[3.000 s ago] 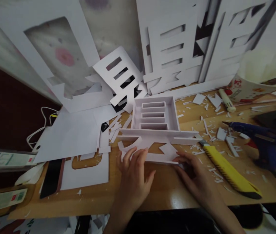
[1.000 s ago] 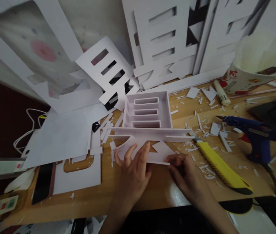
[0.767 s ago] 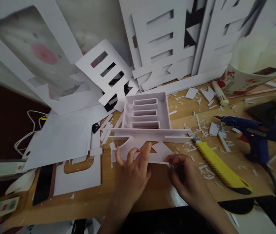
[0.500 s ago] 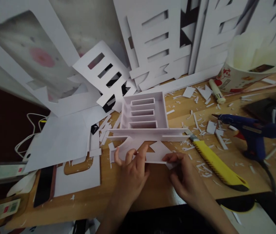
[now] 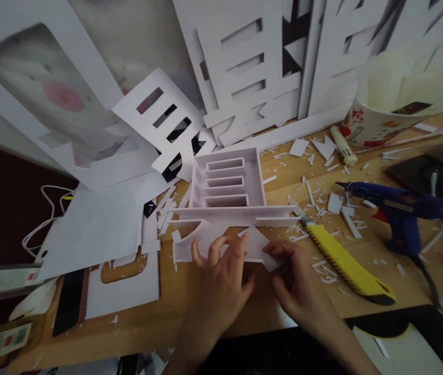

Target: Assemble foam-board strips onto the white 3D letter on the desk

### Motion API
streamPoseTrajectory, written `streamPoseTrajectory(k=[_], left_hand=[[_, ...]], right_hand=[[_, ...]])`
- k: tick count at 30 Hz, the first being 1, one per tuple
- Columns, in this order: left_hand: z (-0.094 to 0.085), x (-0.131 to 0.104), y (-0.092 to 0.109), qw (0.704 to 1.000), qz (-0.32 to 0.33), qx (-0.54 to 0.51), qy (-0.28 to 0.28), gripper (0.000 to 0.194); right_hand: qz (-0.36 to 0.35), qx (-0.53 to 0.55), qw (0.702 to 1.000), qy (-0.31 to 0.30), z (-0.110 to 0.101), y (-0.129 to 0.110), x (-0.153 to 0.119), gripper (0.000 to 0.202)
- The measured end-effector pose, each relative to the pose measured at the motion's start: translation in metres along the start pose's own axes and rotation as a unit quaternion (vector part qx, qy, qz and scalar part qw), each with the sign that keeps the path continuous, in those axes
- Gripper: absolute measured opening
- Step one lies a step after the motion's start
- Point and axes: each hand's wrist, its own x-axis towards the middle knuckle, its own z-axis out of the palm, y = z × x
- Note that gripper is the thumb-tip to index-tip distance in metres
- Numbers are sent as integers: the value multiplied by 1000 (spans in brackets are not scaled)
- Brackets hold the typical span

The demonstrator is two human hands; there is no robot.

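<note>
A white foam-board letter shape (image 5: 227, 179) lies flat on the wooden table, with thin upright walls glued along its edges and around three slots. My left hand (image 5: 221, 271) is over its near part, fingers bent and apart, fingertips at the board's surface. My right hand (image 5: 295, 273) is closed at the near right corner, thumb and fingers around the edge of a flat white piece (image 5: 271, 263). What lies under the right fingertips is partly hidden. A yellow utility knife (image 5: 346, 263) rests right of the letter, blade toward it.
A blue hot glue gun (image 5: 397, 208) stands at the right, its cord running toward me. Behind it are a glue stick (image 5: 342, 146) and a paper bucket (image 5: 373, 125). Cut white boards (image 5: 245, 62) lean at the back. Scraps litter the table; a phone (image 5: 70, 302) lies left.
My left hand has slid a little to the right along the near part of the letter. My right hand stays at the corner. The whole view has shifted slightly.
</note>
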Motion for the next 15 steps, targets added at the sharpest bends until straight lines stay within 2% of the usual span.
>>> streamPoseTrajectory(k=[5,15], left_hand=[[5,5,8,999,19,28,5,69],[11,5,12,997,41,71,12,66]], right_hand=[[-1,-21,1000,0,0,-2,1,47],[14,-21,1000,-10,-3,-6,1,47]])
